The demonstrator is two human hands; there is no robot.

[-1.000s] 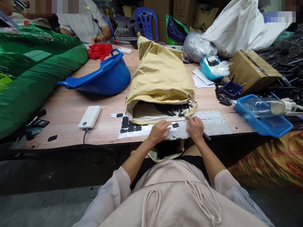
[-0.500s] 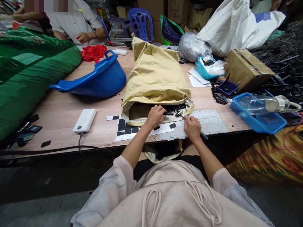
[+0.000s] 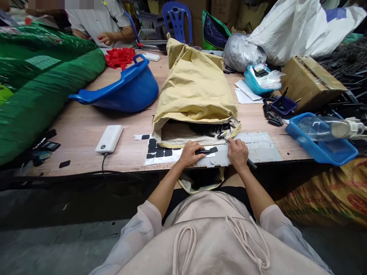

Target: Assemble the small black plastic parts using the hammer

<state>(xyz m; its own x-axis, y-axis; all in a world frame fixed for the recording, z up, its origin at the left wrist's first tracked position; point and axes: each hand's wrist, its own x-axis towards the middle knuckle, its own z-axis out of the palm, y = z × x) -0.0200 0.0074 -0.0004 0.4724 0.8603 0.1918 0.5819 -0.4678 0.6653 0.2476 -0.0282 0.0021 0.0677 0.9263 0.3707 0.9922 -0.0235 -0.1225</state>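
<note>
Item: one black part (image 3: 204, 152) was pinched in the left hand (image 3: 189, 153), at 6 o'clock of the sack (image 3: 195, 91) — a hammer (image 3: 222, 135) was gripped in the right hand (image 3: 237, 152); loose parts (image 3: 207, 132) were left inside.

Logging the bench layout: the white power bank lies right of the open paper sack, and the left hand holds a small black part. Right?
No: the head view shows the white power bank left of the open paper sack, not right. The left hand does hold a small black part.
</note>
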